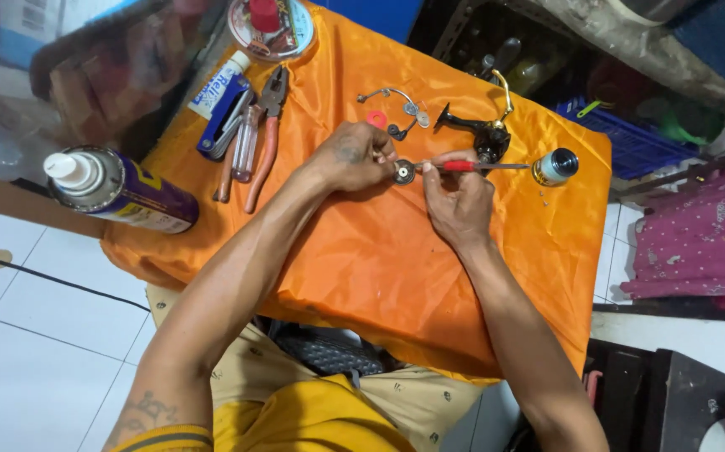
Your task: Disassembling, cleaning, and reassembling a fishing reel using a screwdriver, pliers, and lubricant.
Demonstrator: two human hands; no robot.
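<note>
Nearest the lens: yellow shirt and khaki patterned shorts (396, 393) of the seated person, forearms reaching forward over orange cloth (354, 276) draped across the tabletop. Left hand (354, 157) curled, fingers (383, 163) pinched on small round dark metal part (403, 172) held just above the cloth near its middle. Right hand (459, 199) closed around thin red-handled screwdriver (473, 166), shaft lying level, one end meeting the round part, other end pointing toward silver-and-blue cylindrical spool (555, 166) standing on the cloth at right. Just behind the hands: black fishing reel body with gold bail arm (489, 130), resting on the cloth, apart from the held part. Left of that: bent silver wire piece (391, 96), small red ring (376, 119), small dark loop beside it. Farther left on the cloth: red-handled pliers (267, 138), clear-handled screwdriver (246, 142) alongside, blue-and-white tube in blue packaging (222, 105). At the cloth's left edge: purple-and-yellow spray can with white nozzle (120, 191), lying on its side. At the far edge: round clear container with red cap (272, 25). White tiled floor (36, 335) at lower left; purple patterned fabric (697, 243) and blue plastic crate (630, 142) at right.
</note>
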